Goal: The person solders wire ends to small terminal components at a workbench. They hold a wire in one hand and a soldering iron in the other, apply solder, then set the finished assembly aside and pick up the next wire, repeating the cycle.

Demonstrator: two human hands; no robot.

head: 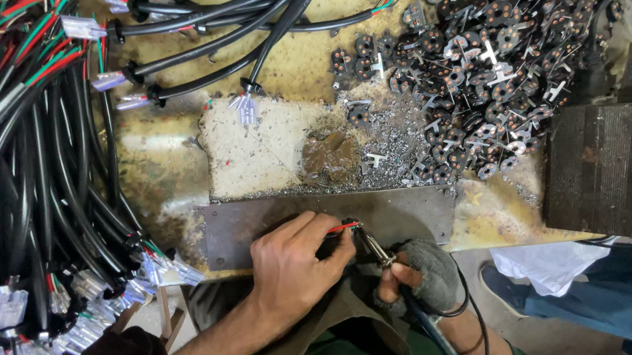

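- Down at the near edge of the metal plate [406, 211], my left hand [294, 266] is curled shut, fingers pinching a thin red wire [343, 227] that runs just over the plate's edge.
- My right hand [420, 272], in a grey fingerless glove, is closed around a soldering iron [377, 248]; its tip meets the end of the red wire.
- Beyond the plate lies a pale slab [266, 151] strewn with metal shavings.
- Farther back and to the right of the plate, a heap of small black round parts [506, 48] covers the surface [175, 177].
- Left of the plate hangs a thick bundle of black cables [10, 170] with clear plastic connectors [9, 307].
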